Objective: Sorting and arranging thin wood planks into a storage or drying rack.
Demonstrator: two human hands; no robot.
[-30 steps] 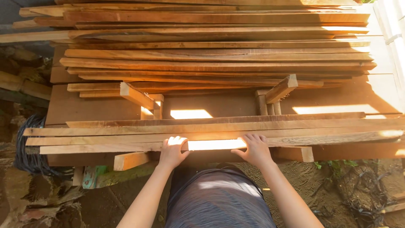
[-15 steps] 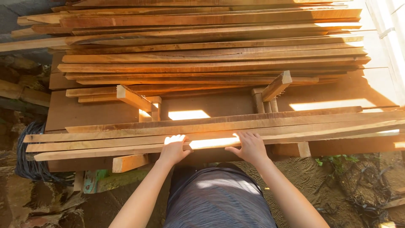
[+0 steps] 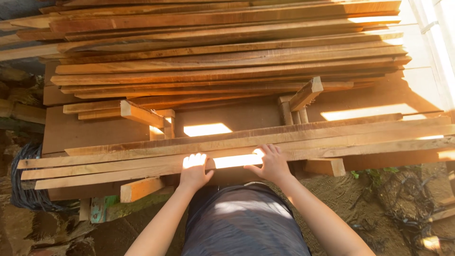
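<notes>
The left hand (image 3: 194,171) and right hand (image 3: 271,165) lie flat, fingers spread, on the nearest long plank (image 3: 142,168), gripping nothing. Just beyond their fingertips lie two more planks (image 3: 303,133). Farther off, short cross blocks (image 3: 305,93) stand under a large stack of boards (image 3: 222,52).

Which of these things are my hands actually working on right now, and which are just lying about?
In hand:
left hand and right hand, flat on the nearest long planks

Lying about:
big plank stack behind
short wood blocks
offcut under the planks
dark wire coil at left
</notes>
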